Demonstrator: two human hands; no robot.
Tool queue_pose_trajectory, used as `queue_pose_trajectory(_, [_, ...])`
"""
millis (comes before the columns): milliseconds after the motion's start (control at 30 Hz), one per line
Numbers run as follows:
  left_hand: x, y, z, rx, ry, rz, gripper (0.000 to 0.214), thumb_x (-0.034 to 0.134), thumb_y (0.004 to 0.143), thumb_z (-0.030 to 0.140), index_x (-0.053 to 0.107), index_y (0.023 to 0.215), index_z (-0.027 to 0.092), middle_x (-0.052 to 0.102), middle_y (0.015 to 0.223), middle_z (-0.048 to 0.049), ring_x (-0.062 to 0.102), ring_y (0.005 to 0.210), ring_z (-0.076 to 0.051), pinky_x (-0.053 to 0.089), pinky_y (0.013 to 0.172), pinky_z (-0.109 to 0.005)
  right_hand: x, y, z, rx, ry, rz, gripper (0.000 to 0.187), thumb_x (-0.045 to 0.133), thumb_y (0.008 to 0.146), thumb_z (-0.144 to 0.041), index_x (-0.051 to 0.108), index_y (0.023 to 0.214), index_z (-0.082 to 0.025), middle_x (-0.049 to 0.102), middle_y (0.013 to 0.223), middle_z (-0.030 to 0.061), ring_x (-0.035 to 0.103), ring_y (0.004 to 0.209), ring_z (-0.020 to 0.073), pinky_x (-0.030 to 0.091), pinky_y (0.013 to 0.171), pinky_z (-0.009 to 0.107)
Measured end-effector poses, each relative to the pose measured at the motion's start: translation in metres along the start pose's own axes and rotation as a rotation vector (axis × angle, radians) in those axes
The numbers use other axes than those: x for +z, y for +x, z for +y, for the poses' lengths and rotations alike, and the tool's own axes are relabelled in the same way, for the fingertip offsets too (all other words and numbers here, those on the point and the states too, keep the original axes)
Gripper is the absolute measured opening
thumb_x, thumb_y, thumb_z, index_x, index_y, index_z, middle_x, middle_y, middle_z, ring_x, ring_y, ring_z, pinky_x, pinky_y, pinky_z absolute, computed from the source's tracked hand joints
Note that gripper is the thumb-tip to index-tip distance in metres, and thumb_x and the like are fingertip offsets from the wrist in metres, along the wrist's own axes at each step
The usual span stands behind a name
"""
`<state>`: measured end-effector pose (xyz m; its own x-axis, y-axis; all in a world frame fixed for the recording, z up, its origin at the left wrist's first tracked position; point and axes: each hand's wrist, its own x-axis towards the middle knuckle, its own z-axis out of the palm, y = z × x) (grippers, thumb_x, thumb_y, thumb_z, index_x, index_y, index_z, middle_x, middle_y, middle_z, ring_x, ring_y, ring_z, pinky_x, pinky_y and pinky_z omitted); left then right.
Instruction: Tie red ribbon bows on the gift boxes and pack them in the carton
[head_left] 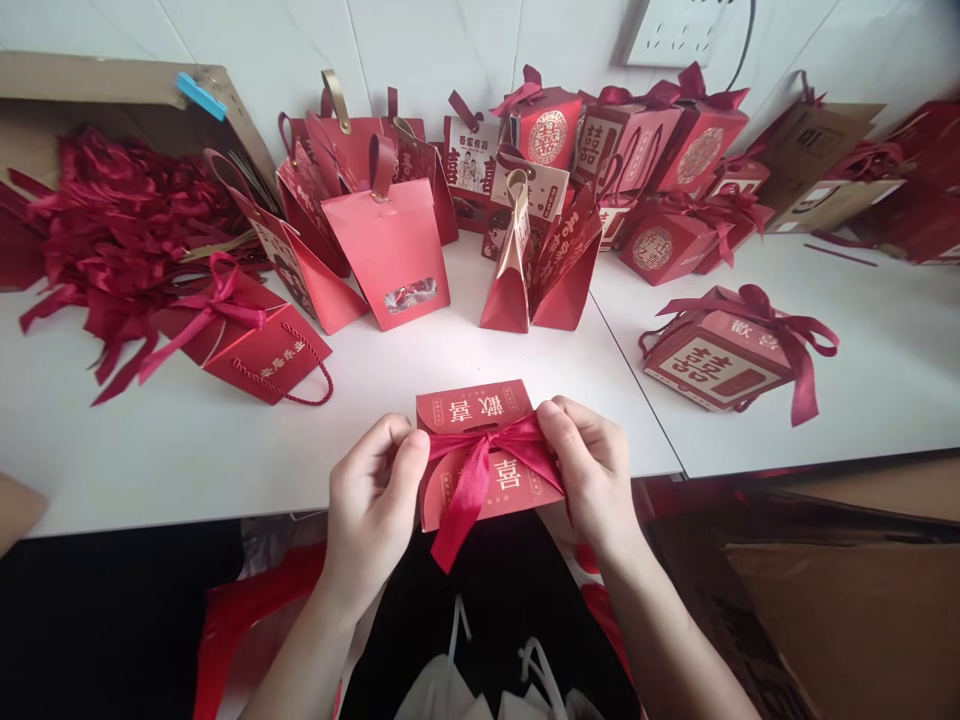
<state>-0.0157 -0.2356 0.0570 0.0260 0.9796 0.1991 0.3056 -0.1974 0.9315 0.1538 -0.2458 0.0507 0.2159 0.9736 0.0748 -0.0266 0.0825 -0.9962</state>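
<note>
A red gift box (471, 402) with pale Chinese characters lies in front of me at the table's near edge, its top facing up. A dark red satin ribbon (469, 485) crosses its middle in a knot, and one tail hangs over the near side. At the box's left edge, my left hand (379, 500) is closed, thumb pressing on the ribbon. My right hand (589, 465) pinches the ribbon at the right edge, fingers curled under. Fingertips of both hands are partly hidden by the box and thumbs.
Beyond my hands stand several red handled gift bags (394, 250). A ribboned box (716, 350) sits right, with several more boxes (544, 135) behind. Loose red ribbons (127, 220) spill from a cardboard box (240, 120) at left, near a corded box (247, 335). Another person's arm (19, 510) shows far left.
</note>
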Motion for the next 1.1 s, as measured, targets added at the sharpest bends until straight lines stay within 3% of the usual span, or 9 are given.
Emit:
queue_pose_trajectory(333, [0.005, -0.002, -0.008, 0.004, -0.047, 0.023, 0.032, 0.044, 0.090, 0.024, 0.033, 0.061, 0.020, 0.029, 0.058, 0.0044, 0.029, 0.052, -0.009, 0.030, 0.046, -0.020, -0.002, 0.002, 0.014, 0.161, 0.242, -0.011, 0.046, 0.057, 0.085, -0.044, 0.033, 0.054, -0.019, 0.030, 0.054, -0.0061, 0.023, 0.048, 0.0065, 0.024, 0.046, 0.022])
queue_pose_trajectory(433, [-0.005, 0.001, -0.009, -0.081, -0.041, -0.096, 0.033, 0.044, 0.090, 0.028, 0.032, 0.060, 0.020, 0.029, 0.055, 0.0048, 0.029, 0.047, -0.009, 0.027, 0.042, -0.021, -0.012, 0.004, 0.014, 0.240, 0.171, -0.057, 0.044, 0.056, 0.084, -0.050, 0.042, 0.056, -0.019, 0.037, 0.054, -0.0050, 0.030, 0.047, 0.0074, 0.028, 0.047, 0.022])
queue_pose_trajectory(533, [-0.021, 0.010, -0.003, -0.052, 0.064, -0.150, 0.028, 0.044, 0.089, 0.029, 0.042, 0.064, 0.020, 0.035, 0.055, 0.0047, 0.035, 0.046, -0.009, 0.030, 0.041, -0.022, -0.027, -0.001, 0.002, 0.044, -0.096, 0.061, 0.042, 0.052, 0.088, -0.052, 0.049, 0.063, -0.019, 0.042, 0.057, -0.0037, 0.037, 0.051, 0.0092, 0.031, 0.049, 0.023])
queue_pose_trajectory(633, [-0.030, 0.023, 0.009, 0.180, 0.183, -0.065, 0.016, 0.046, 0.090, 0.027, 0.056, 0.079, 0.021, 0.052, 0.071, 0.0024, 0.052, 0.065, -0.012, 0.043, 0.059, -0.023, -0.029, -0.016, -0.014, -0.403, -0.401, 0.243, 0.030, 0.055, 0.088, -0.046, 0.055, 0.075, -0.020, 0.051, 0.068, -0.0014, 0.047, 0.062, 0.0120, 0.040, 0.058, 0.025])
queue_pose_trajectory(700, [-0.028, 0.032, 0.018, 0.325, 0.270, -0.143, 0.013, 0.049, 0.090, 0.024, 0.059, 0.083, 0.021, 0.057, 0.084, 0.0012, 0.056, 0.081, -0.014, 0.045, 0.075, -0.024, -0.018, -0.029, -0.022, -0.708, -0.572, 0.159, 0.025, 0.061, 0.085, -0.044, 0.059, 0.085, -0.020, 0.057, 0.078, 0.0014, 0.055, 0.075, 0.0150, 0.046, 0.069, 0.029])
queue_pose_trajectory(767, [-0.022, 0.041, 0.025, 0.396, 0.321, -0.316, 0.013, 0.050, 0.090, 0.023, 0.061, 0.083, 0.022, 0.059, 0.089, 0.0010, 0.056, 0.090, -0.014, 0.044, 0.083, -0.024, 0.001, -0.039, -0.023, -0.931, -0.723, -0.028, 0.026, 0.061, 0.086, -0.042, 0.062, 0.096, -0.018, 0.064, 0.090, 0.0052, 0.059, 0.093, 0.0191, 0.047, 0.086, 0.036])
queue_pose_trajectory(833, [-0.017, 0.047, 0.026, 0.397, 0.326, -0.440, 0.013, 0.051, 0.091, 0.025, 0.061, 0.084, 0.022, 0.060, 0.092, 0.0010, 0.055, 0.094, -0.014, 0.044, 0.085, -0.024, 0.018, -0.044, -0.018, -1.003, -0.877, -0.125, 0.025, 0.058, 0.090, -0.032, 0.062, 0.109, -0.016, 0.067, 0.102, 0.0076, 0.057, 0.106, 0.0205, 0.040, 0.099, 0.041])
queue_pose_trajectory(933, [-0.013, 0.053, 0.020, 0.354, 0.317, -0.494, 0.015, 0.052, 0.092, 0.030, 0.061, 0.083, 0.023, 0.059, 0.095, 0.0006, 0.055, 0.097, -0.015, 0.044, 0.086, -0.024, 0.033, -0.045, -0.006, -0.964, -0.989, -0.108, 0.033, 0.055, 0.089, -0.015, 0.058, 0.122, -0.012, 0.068, 0.103, 0.0077, 0.058, 0.103, 0.0178, 0.038, 0.097, 0.038])
queue_pose_trajectory(1100, [-0.015, 0.056, 0.018, 0.337, 0.336, -0.512, 0.020, 0.051, 0.091, 0.035, 0.064, 0.084, 0.022, 0.060, 0.095, -0.0020, 0.056, 0.097, -0.017, 0.046, 0.088, -0.028, 0.032, -0.044, 0.003, -0.945, -0.896, -0.008, 0.020, 0.062, 0.085, -0.014, 0.067, 0.104, -0.015, 0.065, 0.084, 0.0041, 0.058, 0.085, 0.0149, 0.042, 0.085, 0.032])
